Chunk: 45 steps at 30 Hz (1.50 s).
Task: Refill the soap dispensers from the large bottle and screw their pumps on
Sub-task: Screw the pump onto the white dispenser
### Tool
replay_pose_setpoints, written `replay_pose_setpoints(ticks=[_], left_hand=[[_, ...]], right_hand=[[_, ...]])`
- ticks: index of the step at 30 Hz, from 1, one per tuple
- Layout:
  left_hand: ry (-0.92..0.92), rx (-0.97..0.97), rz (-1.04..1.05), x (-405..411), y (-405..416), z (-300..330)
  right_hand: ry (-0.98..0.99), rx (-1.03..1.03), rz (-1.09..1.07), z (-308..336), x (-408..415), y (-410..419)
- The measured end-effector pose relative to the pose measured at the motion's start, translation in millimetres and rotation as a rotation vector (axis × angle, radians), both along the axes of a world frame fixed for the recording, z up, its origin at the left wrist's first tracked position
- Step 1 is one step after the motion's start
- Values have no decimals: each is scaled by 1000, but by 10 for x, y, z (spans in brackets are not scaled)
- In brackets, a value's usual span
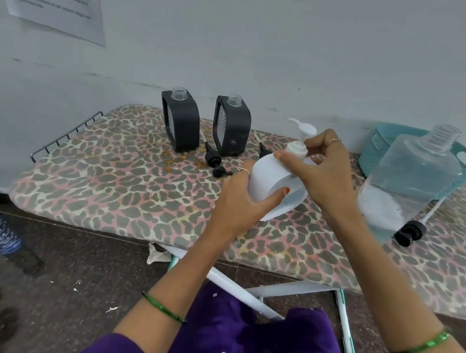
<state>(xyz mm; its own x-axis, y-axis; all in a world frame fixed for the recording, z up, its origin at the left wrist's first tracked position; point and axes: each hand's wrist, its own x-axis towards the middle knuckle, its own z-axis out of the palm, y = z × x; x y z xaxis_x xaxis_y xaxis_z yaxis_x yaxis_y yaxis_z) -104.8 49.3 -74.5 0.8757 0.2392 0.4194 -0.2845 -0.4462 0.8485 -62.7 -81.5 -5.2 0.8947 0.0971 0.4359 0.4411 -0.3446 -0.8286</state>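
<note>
You are looking down at a leopard-print board (128,183) with both of your bare hands meeting on a white soap dispenser (271,183) near its middle. Your left hand (240,202) wraps the dispenser's round body from the left and below, fingers curled around it and the thumb pressed across its front. Your right hand (321,167) comes in from the right and sits over the neck, its fingertips (280,155) pinching the collar of the white pump (301,137). The bottle tilts, its base toward you and its long axis running up and away to the pump head, whose spout points left. So the collar lies straight under your right fingertips, and that hand is the nearer one for twisting, likely to seat the thread while the left steadies the body. Behind, two black-framed dispensers (180,120) stand upright and well apart from your hands, necks open, with their black pumps (213,160) lying loose on the board in front of them. The large clear bottle (407,181) stands uncapped at your right, partly full, a black pump cap (410,233) lying at its base and a teal basket (400,138) behind it.
</note>
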Motion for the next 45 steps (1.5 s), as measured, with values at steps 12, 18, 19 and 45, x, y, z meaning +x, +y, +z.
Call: replay_pose_setpoints(ticks=[12,18,19,45], left_hand=[[-3,-26,11,15,1,-6],[-9,20,18,21,-9,-3],[-4,18,18,16,-9,-3],[-11,-8,33,30,-15,23]], right_hand=[[-21,51,147,-45,-103,13],[-59,56,37,-95,-18,-4],[-65,57,23,-99,-16,13],[15,223,101,-216,-106,59]])
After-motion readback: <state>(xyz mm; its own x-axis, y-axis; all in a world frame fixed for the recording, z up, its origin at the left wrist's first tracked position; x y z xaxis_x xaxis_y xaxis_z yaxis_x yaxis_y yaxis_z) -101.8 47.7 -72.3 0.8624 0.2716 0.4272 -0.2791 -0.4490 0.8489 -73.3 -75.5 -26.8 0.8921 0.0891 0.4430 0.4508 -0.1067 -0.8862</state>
